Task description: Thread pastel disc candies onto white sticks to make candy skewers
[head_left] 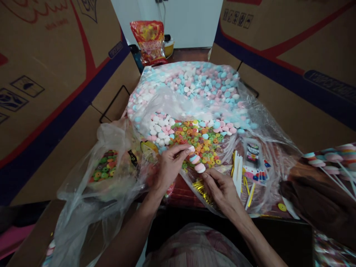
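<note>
Between my hands is a slanting candy skewer (195,159) of pink, white and blue marshmallows with an orange gummy ring among them. The fingertips of my left hand (171,163) pinch a pale pink marshmallow (191,148) at its upper end. My right hand (224,189) is closed at the lower end, just below a pink-and-white marshmallow (200,168); the stick itself is hidden. Under and beyond the hands lie loose gummy rings (208,146) in green, orange, yellow and red. White and pink marshmallows (161,129) lie beside them.
A large clear bag of pastel marshmallows (194,87) covers the table's back, between two cardboard boxes (105,92). A bag of gummy rings (104,165) lies left. White sticks (237,172) and gold ties (201,187) lie near the front. Finished marshmallow skewers (333,157) rest right.
</note>
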The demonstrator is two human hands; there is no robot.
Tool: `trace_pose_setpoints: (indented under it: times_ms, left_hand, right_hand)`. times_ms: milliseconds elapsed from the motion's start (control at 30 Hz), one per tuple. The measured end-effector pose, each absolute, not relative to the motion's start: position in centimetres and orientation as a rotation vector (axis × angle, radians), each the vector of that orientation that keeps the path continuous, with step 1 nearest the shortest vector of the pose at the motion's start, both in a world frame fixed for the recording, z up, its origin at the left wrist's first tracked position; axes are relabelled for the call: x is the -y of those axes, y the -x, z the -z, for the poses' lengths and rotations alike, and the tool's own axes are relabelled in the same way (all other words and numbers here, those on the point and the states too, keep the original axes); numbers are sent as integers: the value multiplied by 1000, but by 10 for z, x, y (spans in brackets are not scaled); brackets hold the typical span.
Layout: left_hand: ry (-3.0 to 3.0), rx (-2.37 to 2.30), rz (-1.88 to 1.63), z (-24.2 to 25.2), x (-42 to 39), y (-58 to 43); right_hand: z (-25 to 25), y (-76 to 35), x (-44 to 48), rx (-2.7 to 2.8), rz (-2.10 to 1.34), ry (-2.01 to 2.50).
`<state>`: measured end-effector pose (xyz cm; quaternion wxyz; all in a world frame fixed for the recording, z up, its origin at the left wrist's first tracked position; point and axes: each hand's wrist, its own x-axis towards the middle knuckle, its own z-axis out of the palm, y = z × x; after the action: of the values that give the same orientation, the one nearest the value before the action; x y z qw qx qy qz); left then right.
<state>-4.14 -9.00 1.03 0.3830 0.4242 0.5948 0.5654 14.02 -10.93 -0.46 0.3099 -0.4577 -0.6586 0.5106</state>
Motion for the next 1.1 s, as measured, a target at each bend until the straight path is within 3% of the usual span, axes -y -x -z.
trace_pose_setpoints:
  times_ms: [600,1100]
  left_hand:
    - [-1503,-1656,-1475,9,97,36]
    - [-1367,-1687,-1360,6,95,37]
  right_hand:
    - [6,-125,114,1580,-1414,1272]
    - [8,-104,109,1520,-1363,1196]
